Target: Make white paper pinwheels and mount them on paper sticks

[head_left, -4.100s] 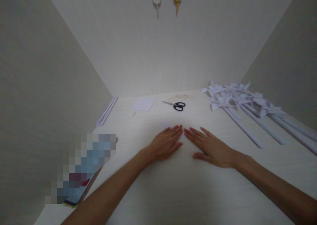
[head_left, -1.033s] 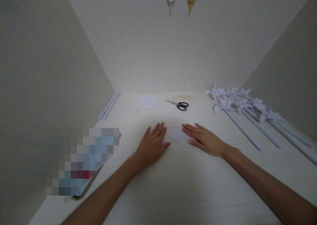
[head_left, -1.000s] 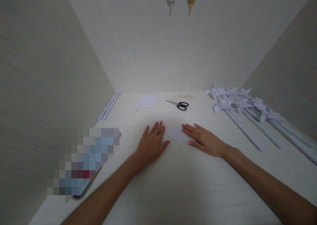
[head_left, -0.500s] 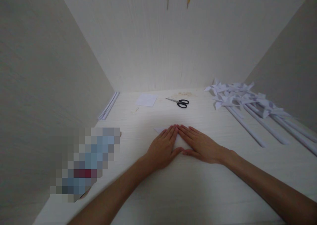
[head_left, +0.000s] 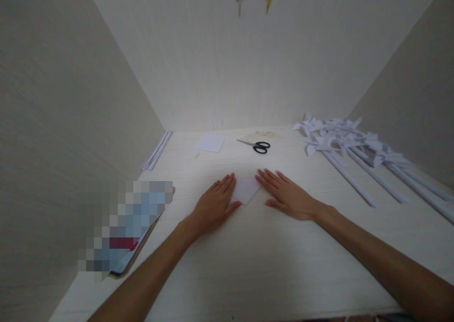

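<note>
Steadying a small pointed piece of white paper (head_left: 246,190) between two flat hands on the pale bench (head_left: 241,274).

Far left of the paper lie thin rolled white paper tubes (head_left: 157,151); the bare left hand (head_left: 216,202) covers its left edge, fingers straight and gripping nothing, seemingly to press it flat; beyond it rest black-handled metal scissors (head_left: 261,147), probably set within reach; the bare right hand (head_left: 289,195) meets its right corner, fingers spread, likewise gripping nothing; far right, white paper pinwheels on rolled sticks (head_left: 354,142) lie heaped, perhaps for working room.
</note>
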`<action>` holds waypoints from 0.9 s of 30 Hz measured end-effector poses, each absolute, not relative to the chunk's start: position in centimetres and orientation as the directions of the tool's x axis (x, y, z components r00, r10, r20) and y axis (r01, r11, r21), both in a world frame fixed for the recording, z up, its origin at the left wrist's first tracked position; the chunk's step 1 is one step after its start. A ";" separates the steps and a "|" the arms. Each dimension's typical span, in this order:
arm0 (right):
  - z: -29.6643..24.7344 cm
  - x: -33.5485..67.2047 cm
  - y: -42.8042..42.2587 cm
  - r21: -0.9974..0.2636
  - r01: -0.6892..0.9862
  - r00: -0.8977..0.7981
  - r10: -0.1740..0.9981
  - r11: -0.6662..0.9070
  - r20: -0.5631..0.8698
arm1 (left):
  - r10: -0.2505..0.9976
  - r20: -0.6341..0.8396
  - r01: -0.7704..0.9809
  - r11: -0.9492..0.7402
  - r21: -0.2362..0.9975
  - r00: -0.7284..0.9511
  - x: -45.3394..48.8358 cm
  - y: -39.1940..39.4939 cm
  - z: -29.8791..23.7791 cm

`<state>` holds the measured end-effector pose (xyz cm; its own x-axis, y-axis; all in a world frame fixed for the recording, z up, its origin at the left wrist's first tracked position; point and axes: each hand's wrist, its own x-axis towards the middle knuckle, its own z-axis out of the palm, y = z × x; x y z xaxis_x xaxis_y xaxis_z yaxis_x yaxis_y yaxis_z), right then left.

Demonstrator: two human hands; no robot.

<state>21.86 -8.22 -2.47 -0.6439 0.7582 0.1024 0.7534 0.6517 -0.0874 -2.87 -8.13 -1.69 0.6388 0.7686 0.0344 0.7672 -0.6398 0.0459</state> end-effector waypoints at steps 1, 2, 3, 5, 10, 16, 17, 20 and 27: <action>-2.6 22.5 -7.7 -0.089 0.787 -0.603 0.791 0.611 0.100 | 0.767 0.034 0.766 -0.642 0.044 0.641 -2.8 -8.2 -1.7; -2.7 23.2 -7.1 -0.100 0.820 -0.555 0.825 0.564 0.106 | 0.766 0.035 0.765 -0.643 0.044 0.642 -2.8 -8.2 -1.7; -2.8 24.0 -6.6 -0.119 0.847 -0.506 0.855 0.518 0.114 | 0.766 0.039 0.765 -0.643 0.045 0.642 -2.8 -8.2 -1.7; -3.0 25.5 -5.8 -0.205 0.887 -0.384 0.907 0.414 0.173 | 0.769 0.057 0.768 -0.639 0.049 0.637 -2.8 -8.3 -1.6; -2.5 27.7 -4.9 -0.721 0.649 0.102 0.911 0.243 0.399 | 0.779 0.095 0.778 -0.625 0.060 0.619 -2.7 -8.3 -1.5; -1.7 26.5 -5.7 -0.844 0.448 0.223 0.878 0.294 0.424 | 0.767 0.124 0.766 -0.639 0.066 0.629 -2.7 -8.4 -1.3; -1.6 25.8 -6.2 -0.793 0.515 0.141 0.881 0.325 0.452 | 0.762 0.128 0.761 -0.646 0.066 0.635 -2.7 -8.4 -1.3; -1.3 22.9 -8.0 -0.545 0.712 -0.228 0.880 0.443 0.417 | 0.729 0.134 0.727 -0.683 0.070 0.672 -2.5 -8.4 -1.1; -1.8 18.4 -9.8 -0.163 0.714 -0.671 0.732 0.681 0.118 | 0.633 0.067 0.628 -0.774 0.087 0.771 -1.6 -8.4 -1.5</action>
<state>18.44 -9.80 -1.76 -0.6713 0.7317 0.1183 0.7137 0.6812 -0.1630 -1.63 -8.42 -1.53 0.7711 0.6331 0.0674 0.6276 -0.7737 0.0866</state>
